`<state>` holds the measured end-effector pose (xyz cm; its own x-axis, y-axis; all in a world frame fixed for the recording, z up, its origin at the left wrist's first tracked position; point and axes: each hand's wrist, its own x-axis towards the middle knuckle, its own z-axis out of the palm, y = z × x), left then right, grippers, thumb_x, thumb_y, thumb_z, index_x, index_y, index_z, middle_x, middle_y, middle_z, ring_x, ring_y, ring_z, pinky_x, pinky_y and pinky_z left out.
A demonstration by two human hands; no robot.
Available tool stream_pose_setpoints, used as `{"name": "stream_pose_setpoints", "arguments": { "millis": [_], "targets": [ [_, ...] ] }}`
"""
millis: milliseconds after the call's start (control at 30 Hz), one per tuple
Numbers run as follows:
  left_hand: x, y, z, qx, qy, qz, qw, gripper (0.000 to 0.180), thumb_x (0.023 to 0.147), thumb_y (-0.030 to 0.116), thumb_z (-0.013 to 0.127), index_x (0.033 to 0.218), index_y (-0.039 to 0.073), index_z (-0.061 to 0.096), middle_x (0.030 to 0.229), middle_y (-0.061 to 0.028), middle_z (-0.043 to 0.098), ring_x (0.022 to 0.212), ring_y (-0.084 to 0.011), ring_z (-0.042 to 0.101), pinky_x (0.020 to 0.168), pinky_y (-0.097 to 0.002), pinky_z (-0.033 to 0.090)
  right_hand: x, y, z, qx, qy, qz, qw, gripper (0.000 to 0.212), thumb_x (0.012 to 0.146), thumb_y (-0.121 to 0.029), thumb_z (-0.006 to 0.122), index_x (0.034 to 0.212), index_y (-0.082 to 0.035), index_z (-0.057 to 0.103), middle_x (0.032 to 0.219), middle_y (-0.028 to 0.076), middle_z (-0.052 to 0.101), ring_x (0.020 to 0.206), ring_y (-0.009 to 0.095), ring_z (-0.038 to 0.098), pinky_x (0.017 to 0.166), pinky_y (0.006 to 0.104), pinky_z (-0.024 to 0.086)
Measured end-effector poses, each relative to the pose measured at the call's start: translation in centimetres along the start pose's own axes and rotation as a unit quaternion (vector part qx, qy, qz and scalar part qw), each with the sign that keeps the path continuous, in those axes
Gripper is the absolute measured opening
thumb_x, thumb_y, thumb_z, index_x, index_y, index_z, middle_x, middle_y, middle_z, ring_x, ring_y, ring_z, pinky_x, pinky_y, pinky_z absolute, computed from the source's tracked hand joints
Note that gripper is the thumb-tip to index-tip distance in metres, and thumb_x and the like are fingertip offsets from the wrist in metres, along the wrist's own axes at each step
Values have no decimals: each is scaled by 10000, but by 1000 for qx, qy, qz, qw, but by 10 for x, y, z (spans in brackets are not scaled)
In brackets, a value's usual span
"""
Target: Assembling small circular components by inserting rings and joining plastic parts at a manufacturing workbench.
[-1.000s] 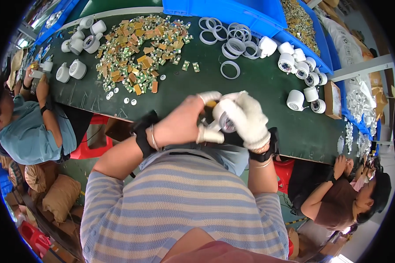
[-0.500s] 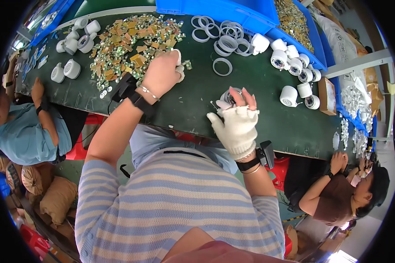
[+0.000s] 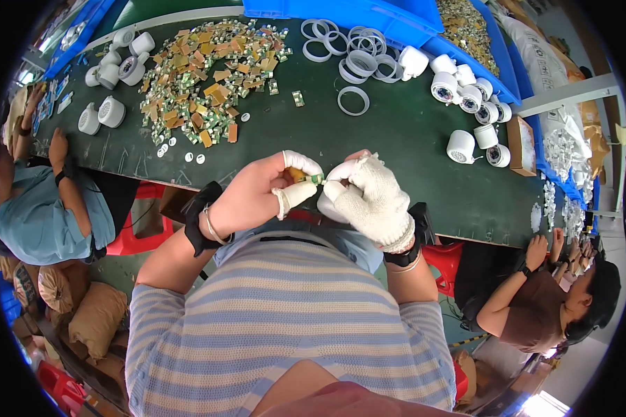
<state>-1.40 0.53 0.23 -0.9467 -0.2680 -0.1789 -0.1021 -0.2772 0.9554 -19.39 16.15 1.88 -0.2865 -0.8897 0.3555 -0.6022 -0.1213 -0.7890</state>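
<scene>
Over the table's near edge, my two hands meet in front of my body. My left hand [image 3: 264,187], with white covers on some fingertips, is closed in a pinch on a small green circuit board [image 3: 316,179]. Beside it my right hand [image 3: 374,198], in a white knit glove with bare fingertips, is closed around a white round housing [image 3: 331,208], mostly hidden behind the fingers. The board's tip is close to the right fingers; whether it touches the housing I cannot tell. A large pile of small circuit boards [image 3: 205,76] lies beyond my left hand.
White rings [image 3: 353,101] and several white round housings [image 3: 460,146] lie on the green table [image 3: 410,181]. One loose board [image 3: 298,99] lies apart from the pile. Blue bins [image 3: 348,15] line the back. A small carton [image 3: 520,146] stands at right. Other people sit at both sides.
My left hand has come back from the pile toward my right hand, now with a circuit board. My right hand has lifted the white housing and drawn it nearer my body.
</scene>
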Motion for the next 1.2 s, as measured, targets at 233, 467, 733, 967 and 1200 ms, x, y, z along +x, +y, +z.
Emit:
{"name": "stream_pose_setpoints", "arguments": {
  "millis": [233, 467, 733, 967, 1200],
  "targets": [
    [-8, 8, 3, 95, 0, -21, 995, 277, 1019, 38, 670, 1286, -10, 612, 1159, -58, 700, 1076, -116, 676, 957, -285, 540, -2, -3, -1, -1, -29, 8, 1000, 111, 833, -29, 773, 915, -71, 711, 794, 73, 627, 751, 251, 598, 787, 376, 480],
    [-12, 2, 5, 168, 4, 35, 985, 286, 1006, 54, 692, 1266, 5, 583, 1117, -64, 714, 1034, -118, 688, 911, -280, 547, -4, 0, 1, 16, -20, 8, 1000, 98, 839, -110, 788, 883, -102, 700, 731, 77, 641, 694, 294, 622, 788, 429, 468],
    [-13, 3, 6, 238, 14, 7, 971, 219, 1005, 53, 696, 1199, 1, 608, 1070, -52, 715, 981, -97, 686, 871, -265, 545, -5, 4, -6, -22, -77, -11, 997, 141, 827, -42, 805, 932, -77, 719, 865, 78, 662, 824, 249, 635, 749, 359, 494],
    [-8, -3, 11, 46, 34, -29, 998, 199, 1005, 78, 705, 1182, 16, 638, 1061, -47, 733, 938, -93, 675, 807, -269, 544, -13, 11, -4, 57, -59, 61, 995, 171, 825, -32, 795, 963, -59, 697, 966, 74, 652, 849, 222, 628, 772, 340, 502],
    [-13, -8, 15, 123, 49, -5, 991, 203, 996, 43, 706, 1181, 0, 634, 1089, -59, 722, 1021, -122, 701, 907, -282, 561, -15, 14, -4, 46, -83, 48, 994, 187, 809, -36, 810, 952, -64, 693, 928, 85, 650, 868, 232, 634, 767, 340, 501]
  ]
}}
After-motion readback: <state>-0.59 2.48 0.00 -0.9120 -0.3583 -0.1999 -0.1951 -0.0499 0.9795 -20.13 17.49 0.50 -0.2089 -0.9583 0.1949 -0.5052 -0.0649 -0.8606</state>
